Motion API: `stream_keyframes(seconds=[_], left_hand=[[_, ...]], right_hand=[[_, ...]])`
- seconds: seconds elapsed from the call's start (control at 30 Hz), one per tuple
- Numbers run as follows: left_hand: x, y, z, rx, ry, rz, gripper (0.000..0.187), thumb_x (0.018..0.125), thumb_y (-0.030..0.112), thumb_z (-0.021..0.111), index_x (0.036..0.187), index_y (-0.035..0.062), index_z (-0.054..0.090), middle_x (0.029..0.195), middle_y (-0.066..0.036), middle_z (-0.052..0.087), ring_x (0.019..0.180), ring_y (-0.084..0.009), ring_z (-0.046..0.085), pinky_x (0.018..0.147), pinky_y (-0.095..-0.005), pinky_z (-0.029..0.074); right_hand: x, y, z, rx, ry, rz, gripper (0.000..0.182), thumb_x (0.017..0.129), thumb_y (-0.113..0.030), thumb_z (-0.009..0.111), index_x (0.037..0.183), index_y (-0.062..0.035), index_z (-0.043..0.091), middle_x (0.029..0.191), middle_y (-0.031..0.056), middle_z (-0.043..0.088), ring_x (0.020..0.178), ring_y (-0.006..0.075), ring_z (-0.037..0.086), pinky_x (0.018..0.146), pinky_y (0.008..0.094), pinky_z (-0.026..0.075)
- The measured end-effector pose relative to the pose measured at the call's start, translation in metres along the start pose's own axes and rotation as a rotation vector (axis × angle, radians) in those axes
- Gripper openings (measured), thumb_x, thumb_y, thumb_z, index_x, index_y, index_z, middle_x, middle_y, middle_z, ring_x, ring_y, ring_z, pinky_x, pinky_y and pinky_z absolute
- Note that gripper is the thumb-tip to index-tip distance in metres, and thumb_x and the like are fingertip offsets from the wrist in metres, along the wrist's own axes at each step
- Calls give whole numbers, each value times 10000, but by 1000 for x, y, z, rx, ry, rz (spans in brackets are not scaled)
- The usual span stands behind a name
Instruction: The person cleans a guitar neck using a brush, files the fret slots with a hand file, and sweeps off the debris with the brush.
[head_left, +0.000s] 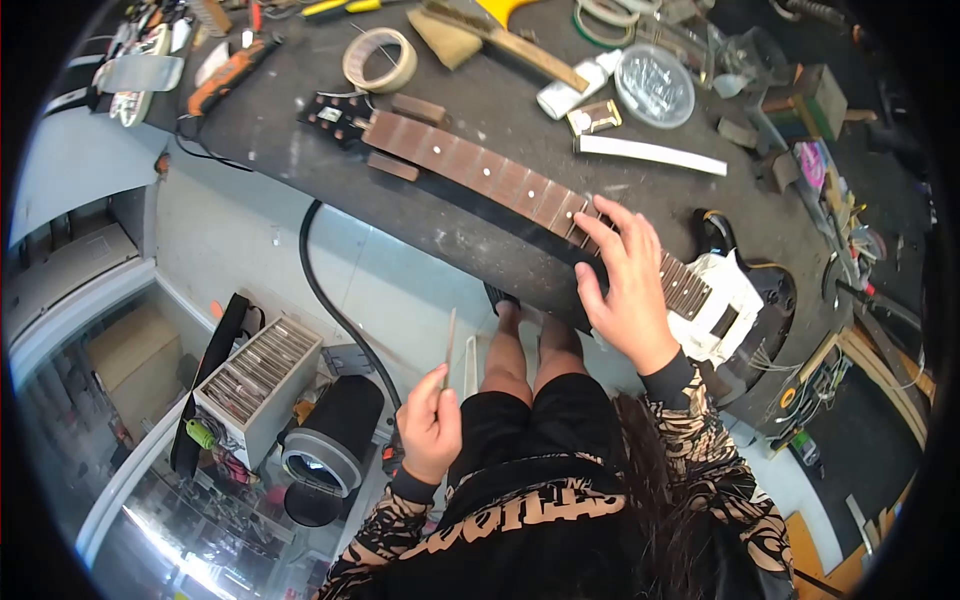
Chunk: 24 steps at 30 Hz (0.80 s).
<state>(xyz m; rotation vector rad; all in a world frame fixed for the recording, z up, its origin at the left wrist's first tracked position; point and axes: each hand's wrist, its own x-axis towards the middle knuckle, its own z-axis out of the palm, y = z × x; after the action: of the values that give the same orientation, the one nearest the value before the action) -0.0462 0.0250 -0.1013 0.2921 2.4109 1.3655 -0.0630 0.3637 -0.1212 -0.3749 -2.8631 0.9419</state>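
Note:
An electric guitar lies across the workbench, its brown fretboard (480, 168) facing up and its black headstock (335, 118) at the upper left. White paper-like covering (718, 308) lies over part of the dark guitar body (775, 300). My right hand (632, 285) is open, its fingers stretched out with the tips on the fretboard near the higher frets. My left hand (430, 430) is closed around a thin file (450, 345), held pointing up in front of my lap, apart from the guitar. Small wooden blocks (393, 166) sit on both sides of the neck near the headstock.
Along the dark workbench (270, 140) lie a masking tape roll (353, 62), an orange tool (230, 78), a white bottle (560, 95), a round clear container (655, 87) and a white strip (655, 155). Below hang a black hose (312, 270), a bin (335, 430) and a box of slats (255, 375).

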Motion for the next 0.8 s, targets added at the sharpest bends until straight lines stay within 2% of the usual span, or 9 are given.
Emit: stream_keyframes(seconds=[0.07,0.1,0.17,0.3,0.4,0.47,0.53,0.67,0.8], left_hand=[[-21,12,-19,-73,-2,-232,381,1108,-48,580,1489,-64,577,792,22,638,710,-36,534,672,-221,403],[-31,16,-22,-140,69,-268,397,1118,-6,599,1513,-41,579,756,36,565,644,-30,474,564,-261,361],[-67,12,-26,-256,201,-373,377,1123,3,602,1498,-40,595,776,63,554,654,-17,461,569,-246,340],[-118,9,-39,-317,258,-615,336,1141,55,612,1464,-37,631,788,84,538,659,-3,444,579,-229,324],[-105,15,-34,-269,266,-608,315,1157,107,613,1429,-47,658,773,86,518,644,0,427,569,-231,326],[-88,33,-27,-391,328,-591,318,1170,145,616,1404,-61,676,752,91,505,616,-6,416,552,-236,326],[-85,51,-25,-454,363,-584,314,1173,148,616,1393,-65,684,746,94,505,607,-6,416,544,-237,323],[-115,71,-24,-418,375,-586,299,1176,152,617,1376,-55,699,750,101,503,609,9,397,540,-217,293],[-145,74,-20,-476,559,-615,274,1179,151,614,1355,-36,708,749,98,490,586,1,379,531,-222,286]], right_hand=[[5,-6,-7,43,13,18,595,929,-99,761,1504,-95,606,1512,169,602,1417,424,562,1285,590,365],[9,-5,-9,92,13,34,579,942,-113,760,1499,-88,607,1496,173,611,1413,425,564,1275,579,376],[23,-3,-13,147,41,37,514,981,-151,752,1469,-65,618,1425,175,646,1384,411,584,1209,526,429],[99,2,-14,82,204,-32,434,976,-132,743,1393,-61,650,1305,149,660,1280,381,623,1088,522,491],[184,12,2,75,320,-210,300,982,-67,701,1281,-66,683,1227,176,691,1173,399,674,977,524,558],[248,34,21,-50,254,-156,277,1040,-130,621,1303,-100,701,1160,205,742,1072,431,727,929,550,584],[290,40,30,-16,55,5,417,1064,-211,594,1471,-235,684,1269,225,755,1184,418,741,987,538,597],[345,52,47,-119,-262,113,522,1100,-292,588,1621,-313,588,1479,256,692,1340,428,695,1123,524,559],[381,59,52,11,-352,45,566,1038,-112,589,1600,-168,624,1414,250,750,1313,412,723,1118,458,555]])
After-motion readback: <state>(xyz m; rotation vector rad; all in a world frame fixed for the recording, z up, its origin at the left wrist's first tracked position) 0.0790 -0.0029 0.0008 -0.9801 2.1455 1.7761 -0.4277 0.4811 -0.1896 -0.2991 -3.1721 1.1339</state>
